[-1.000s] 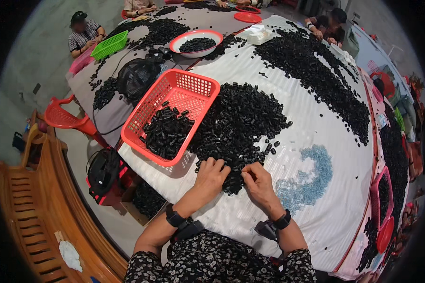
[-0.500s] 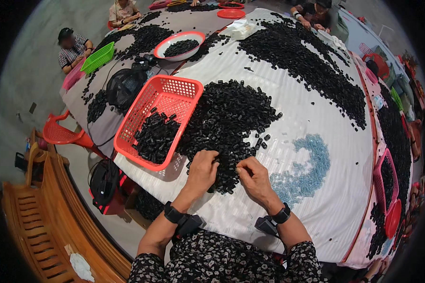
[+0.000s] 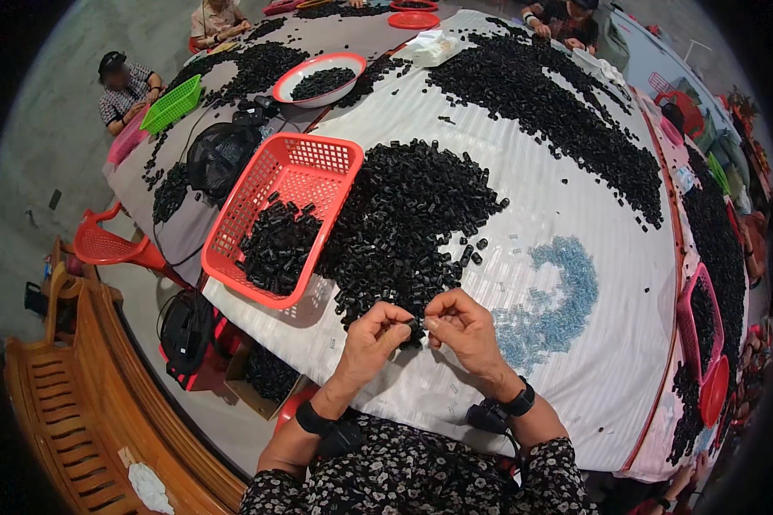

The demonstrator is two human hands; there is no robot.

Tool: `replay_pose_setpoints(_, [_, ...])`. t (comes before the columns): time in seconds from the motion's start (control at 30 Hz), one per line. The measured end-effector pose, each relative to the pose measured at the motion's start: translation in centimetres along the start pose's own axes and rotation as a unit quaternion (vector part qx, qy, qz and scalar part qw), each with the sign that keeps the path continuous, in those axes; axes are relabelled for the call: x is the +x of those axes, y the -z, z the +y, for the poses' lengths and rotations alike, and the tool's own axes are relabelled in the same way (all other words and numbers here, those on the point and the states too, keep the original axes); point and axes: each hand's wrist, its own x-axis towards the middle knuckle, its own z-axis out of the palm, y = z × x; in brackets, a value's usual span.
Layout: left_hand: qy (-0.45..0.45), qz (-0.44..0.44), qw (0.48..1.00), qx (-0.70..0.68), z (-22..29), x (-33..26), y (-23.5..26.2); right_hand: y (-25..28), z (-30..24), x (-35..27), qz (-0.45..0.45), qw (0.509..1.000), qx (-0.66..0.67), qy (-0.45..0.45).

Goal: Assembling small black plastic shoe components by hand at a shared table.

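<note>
Between finger and thumb, my left hand (image 3: 369, 345) pinches a small black cylindrical plastic piece (image 3: 416, 329) at the near edge of a heap. My right hand (image 3: 465, 333) meets it from the right with fingertips closed together; a tiny pale thing seems to be in them, too small to name. Just beyond both hands spreads the heap of black plastic pieces (image 3: 412, 215). To the right lies a curved scatter of small clear bluish pieces (image 3: 569, 300). A red plastic basket (image 3: 247, 290), partly filled with black pieces, stands left of the heap.
A larger spread of black pieces (image 3: 550, 103) covers the table's far side. Beyond the basket are a black mesh fan (image 3: 219, 159) and a red-rimmed white basin (image 3: 356, 84). A wooden bench (image 3: 69, 403) and red chair (image 3: 112, 247) stand at left. Other people work around the tables.
My hands have drawn closer together and slightly nearer to me, off the heap's front. The black piece now shows between the fingertips.
</note>
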Motion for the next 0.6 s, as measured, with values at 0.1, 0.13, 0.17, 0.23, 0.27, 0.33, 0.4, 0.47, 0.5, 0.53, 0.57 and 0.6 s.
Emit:
replay_pose_setpoints(0.1, [0.003, -0.014, 1.000, 0.007, -0.1, -0.6, -0.1, 0.1, 0.1, -0.1, -0.014, 1.000, 0.002, -0.007])
replay_pose_setpoints(0.13, [0.000, -0.017, 1.000, 0.003, -0.1, -0.8, -0.1, 0.3, 0.1, -0.1, -0.025, 0.999, -0.020, -0.008])
replay_pose_setpoints(0.17, [-0.003, -0.021, 1.000, -0.002, -0.1, -0.9, -0.1, 0.3, 0.2, -0.2, -0.037, 0.998, -0.042, -0.008])
replay_pose_setpoints(0.23, [0.001, -0.016, 1.000, -0.020, -0.3, -1.3, -0.1, 0.2, 0.1, -0.4, -0.052, 0.996, -0.064, 0.015])
replay_pose_setpoints(0.27, [0.004, -0.011, 0.999, -0.038, -0.4, -1.5, -0.1, 0.2, 0.1, -0.5, -0.068, 0.993, -0.086, 0.039])
replay_pose_setpoints(0.33, [-0.001, -0.015, 0.999, -0.030, -0.5, -1.8, 0.1, 0.1, -0.3, -0.7, -0.077, 0.986, -0.139, 0.057])
replay_pose_setpoints(0.4, [-0.007, -0.018, 1.000, -0.023, -0.6, -2.0, 0.3, 0.1, -0.4, -0.7, -0.092, 0.967, -0.221, 0.087])
replay_pose_setpoints(0.47, [-0.002, -0.017, 1.000, -0.014, -0.6, -2.2, 0.3, -0.1, -0.9, -0.8, -0.102, 0.957, -0.248, 0.108])
replay_pose_setpoints(0.5, [-0.001, -0.018, 1.000, -0.014, -0.6, -2.3, 0.4, -0.1, -1.1, -0.8, -0.113, 0.946, -0.274, 0.130])
replay_pose_setpoints(0.53, [0.020, -0.015, 0.999, -0.043, -0.7, -2.4, 0.5, -0.2, -1.3, -0.8, -0.113, 0.946, -0.274, 0.129])
replay_pose_setpoints(0.57, [0.042, -0.013, 0.996, -0.073, -0.7, -2.5, 0.6, -0.2, -1.4, -0.8, -0.125, 0.946, -0.274, 0.122])
replay_pose_setpoints(0.6, [0.042, -0.013, 0.996, -0.073, -0.9, -2.5, 0.8, -0.2, -1.4, -0.8, -0.138, 0.945, -0.273, 0.115])
